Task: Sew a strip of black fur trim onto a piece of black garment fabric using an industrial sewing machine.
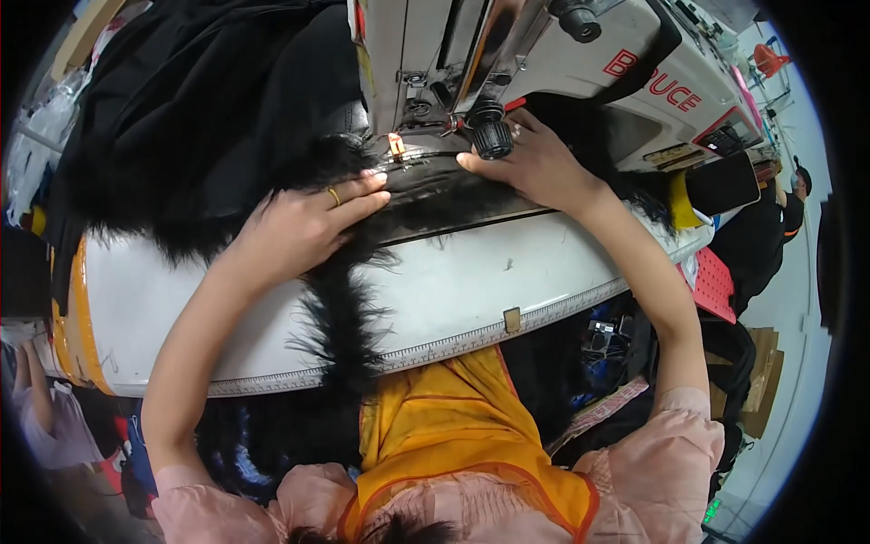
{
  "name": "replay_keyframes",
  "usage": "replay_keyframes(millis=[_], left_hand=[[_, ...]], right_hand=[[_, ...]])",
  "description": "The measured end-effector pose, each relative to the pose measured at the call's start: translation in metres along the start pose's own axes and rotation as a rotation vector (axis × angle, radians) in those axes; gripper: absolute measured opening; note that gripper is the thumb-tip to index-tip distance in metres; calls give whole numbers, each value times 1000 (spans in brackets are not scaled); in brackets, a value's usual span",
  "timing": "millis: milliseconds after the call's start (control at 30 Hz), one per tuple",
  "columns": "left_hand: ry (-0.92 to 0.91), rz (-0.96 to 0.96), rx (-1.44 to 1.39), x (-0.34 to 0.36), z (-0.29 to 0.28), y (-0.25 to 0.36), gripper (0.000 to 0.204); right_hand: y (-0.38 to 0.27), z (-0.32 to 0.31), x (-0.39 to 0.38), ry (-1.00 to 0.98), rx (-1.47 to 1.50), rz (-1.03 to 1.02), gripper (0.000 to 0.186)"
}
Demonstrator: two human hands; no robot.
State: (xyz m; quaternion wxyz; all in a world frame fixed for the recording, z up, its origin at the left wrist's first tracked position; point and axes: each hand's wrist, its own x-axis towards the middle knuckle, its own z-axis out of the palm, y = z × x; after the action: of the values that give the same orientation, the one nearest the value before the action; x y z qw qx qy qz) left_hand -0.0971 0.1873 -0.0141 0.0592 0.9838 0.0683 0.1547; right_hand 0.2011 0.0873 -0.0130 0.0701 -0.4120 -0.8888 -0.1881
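A black garment [208,118] with long shaggy fur trim lies under the head of a white sewing machine [544,63]. My left hand [308,222], a ring on one finger, lies on the garment left of the needle area with its fingers stretched out flat. To the right, my right hand [548,168] rests on the cloth, its thumb apart from the fingers; a black ridged knob [492,131] partly hides the fingers. Between the hands, a smooth black strip of cloth [421,177] runs beneath the presser foot area. A strand of black fur trim [344,317] hangs over the table's front edge.
The white sewing table [208,317] has a measuring tape [444,344] along its curved front edge and yellow tape [82,308] at its left end. A pink perforated tray [714,286] is at the right. Other people appear at far left and far right.
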Motion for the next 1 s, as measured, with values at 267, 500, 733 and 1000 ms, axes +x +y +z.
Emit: replay_keyframes(millis=[267,500,733,1000], left_hand=[[36,98,202,6,3,0,37],[2,196,167,13,-3,-30,32],[-20,90,111,16,-4,0,21],[-4,43,200,12,-9,-5,35]], right_hand=[[-44,-19,31,-243,224,229,69],[-35,-24,26,-345,161,354,73],[-36,-32,36,-481,134,418,69],[-41,-13,25,-146,-1,323,21]])
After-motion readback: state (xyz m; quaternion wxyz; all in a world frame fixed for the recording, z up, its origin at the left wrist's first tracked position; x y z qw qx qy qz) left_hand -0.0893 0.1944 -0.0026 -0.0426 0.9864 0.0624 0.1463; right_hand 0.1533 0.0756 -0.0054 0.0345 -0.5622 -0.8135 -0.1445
